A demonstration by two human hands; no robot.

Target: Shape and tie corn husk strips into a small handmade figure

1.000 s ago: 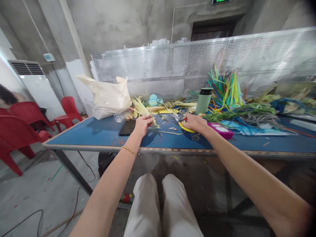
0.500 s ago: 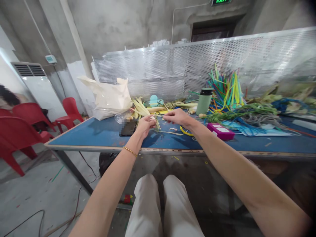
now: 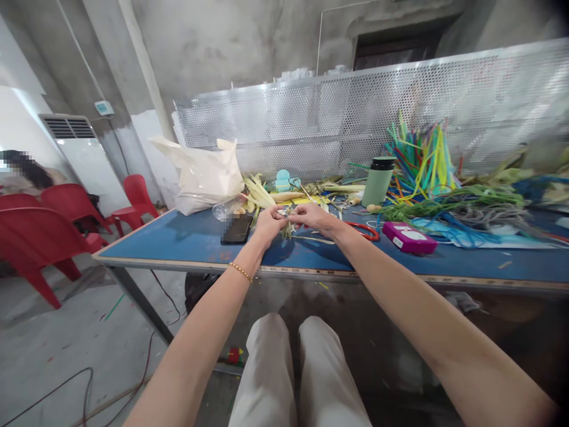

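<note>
Right hand [image 3: 315,218] moved against left hand [image 3: 269,226], fingers [image 3: 304,210] of both pinching plant strands [image 3: 288,231]; blue table [image 3: 178,237], perforated panel [image 3: 267,127] behind

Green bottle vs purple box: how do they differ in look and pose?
The bottle is pale green with a black lid; the box is purple with white marking on top. The bottle stands upright and tall, while the box lies low and flat. The bottle sits farther back; the box is closer to the front edge. Both rest on the blue table, on the person's right, beyond the right hand.
</note>
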